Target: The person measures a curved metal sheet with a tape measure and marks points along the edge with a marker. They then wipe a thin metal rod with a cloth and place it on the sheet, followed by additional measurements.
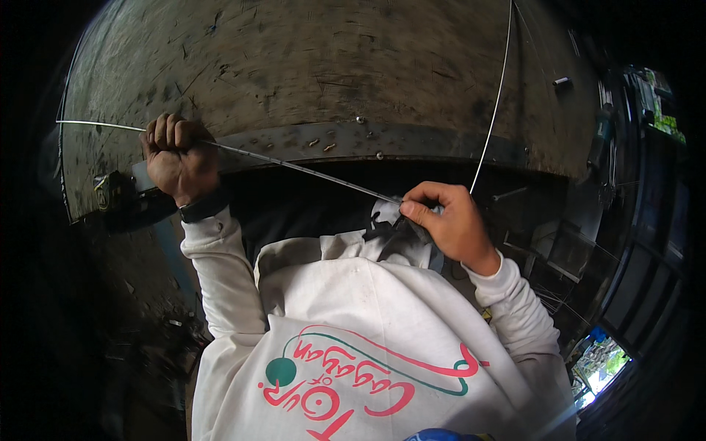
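A thin pale metal rod slants from the far left down to the middle, in front of my body. My left hand is closed in a fist around it, above the bench's left side. At its lower end, my right hand pinches it between thumb and fingertips, close to my shirt. A second thin length of metal runs from the top edge down behind my right hand; whether it joins the rod I cannot tell. White crumpled cloth shows beneath the right fingertips.
A worn wooden workbench with a bolted metal front strip spans the far side. On its left sits a dark object resembling a tape measure. A small cylinder lies at far right. A wrench-like tool lies lower right.
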Demonstrator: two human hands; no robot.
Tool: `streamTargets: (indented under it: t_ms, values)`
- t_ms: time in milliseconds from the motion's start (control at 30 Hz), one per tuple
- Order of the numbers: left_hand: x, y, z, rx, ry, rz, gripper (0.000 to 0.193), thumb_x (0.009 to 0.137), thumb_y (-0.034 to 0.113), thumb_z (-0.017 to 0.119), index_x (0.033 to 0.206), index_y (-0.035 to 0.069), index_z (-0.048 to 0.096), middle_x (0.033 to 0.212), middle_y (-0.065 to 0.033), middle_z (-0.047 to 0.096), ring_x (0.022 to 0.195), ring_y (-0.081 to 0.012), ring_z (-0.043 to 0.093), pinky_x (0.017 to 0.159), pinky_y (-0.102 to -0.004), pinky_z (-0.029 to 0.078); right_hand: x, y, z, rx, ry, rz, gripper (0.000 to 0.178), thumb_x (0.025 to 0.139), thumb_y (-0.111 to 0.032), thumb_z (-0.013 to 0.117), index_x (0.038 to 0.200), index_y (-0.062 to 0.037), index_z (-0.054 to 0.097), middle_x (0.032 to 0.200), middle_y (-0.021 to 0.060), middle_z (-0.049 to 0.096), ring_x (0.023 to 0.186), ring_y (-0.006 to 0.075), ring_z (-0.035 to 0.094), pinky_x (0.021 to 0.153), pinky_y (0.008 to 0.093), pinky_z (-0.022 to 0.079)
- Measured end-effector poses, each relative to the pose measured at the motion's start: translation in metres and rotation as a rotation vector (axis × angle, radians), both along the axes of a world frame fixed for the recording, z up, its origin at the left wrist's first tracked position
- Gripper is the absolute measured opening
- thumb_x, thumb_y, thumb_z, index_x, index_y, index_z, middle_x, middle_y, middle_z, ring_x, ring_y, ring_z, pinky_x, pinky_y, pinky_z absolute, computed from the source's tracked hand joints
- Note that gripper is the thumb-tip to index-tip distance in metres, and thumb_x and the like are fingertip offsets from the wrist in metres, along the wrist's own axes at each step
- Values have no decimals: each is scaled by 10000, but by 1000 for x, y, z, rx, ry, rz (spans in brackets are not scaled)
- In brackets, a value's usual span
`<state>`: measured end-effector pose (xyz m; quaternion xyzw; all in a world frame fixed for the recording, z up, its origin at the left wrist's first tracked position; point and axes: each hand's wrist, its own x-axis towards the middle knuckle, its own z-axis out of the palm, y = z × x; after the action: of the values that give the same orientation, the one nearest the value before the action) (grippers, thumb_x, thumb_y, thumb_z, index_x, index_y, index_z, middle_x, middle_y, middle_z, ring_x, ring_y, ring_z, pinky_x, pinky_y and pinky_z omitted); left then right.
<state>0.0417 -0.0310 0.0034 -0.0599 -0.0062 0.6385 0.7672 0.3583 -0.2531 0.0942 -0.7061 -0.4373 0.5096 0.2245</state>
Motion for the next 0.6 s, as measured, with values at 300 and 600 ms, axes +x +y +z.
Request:
streamTargets:
  t_ms: [300,600]
  values:
    - [-10,3,-7,31,-11,6,363,1091,229,473,749,123,409,656,31,292,552,-99,208,486,-276,220,24,26,-26,-410,573,100,240,993,-231,689,983,1,750,884,11,724,816,77,637,793,243,503]
    - [7,1,-4,-29,-27,36,381,1105,316,465,772,135,420,679,34,306,568,-102,218,491,-284,206,-10,-4,-2,659,-452,165,128,895,-81,718,860,42,711,781,153,683,721,335,661,662,406,503]
